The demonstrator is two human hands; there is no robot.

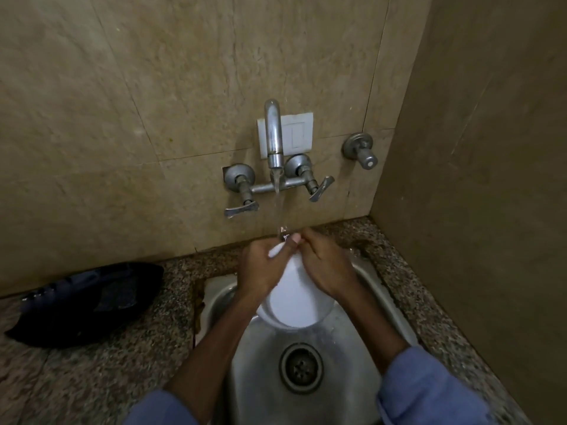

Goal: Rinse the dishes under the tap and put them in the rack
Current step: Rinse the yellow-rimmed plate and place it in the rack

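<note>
Over the steel sink [385, 291], under the running tap [274, 139], a tilted white plate [294, 302] is gripped at its upper rim by the left hand [264, 266] and right hand [326, 266], fingers [310, 243] curled round the edge; it is probably stiff, light, wet-slick and breakable, so a two-handed rim hold suits it, while the speckled stone table [122, 372] carries a dark fabric bundle [86, 305] and no rack shows.

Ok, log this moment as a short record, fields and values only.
plate: white plate, tilted, held over the sink
left hand: left hand grips the plate's left edge, thumb on its face
right hand: right hand grips the right edge, fingers curled at the top
tap: tap running, stream falls at the plate's far edge
drain: drain uncovered
counter: speckled counter, dark bag lying at left
rack: not in view
</note>
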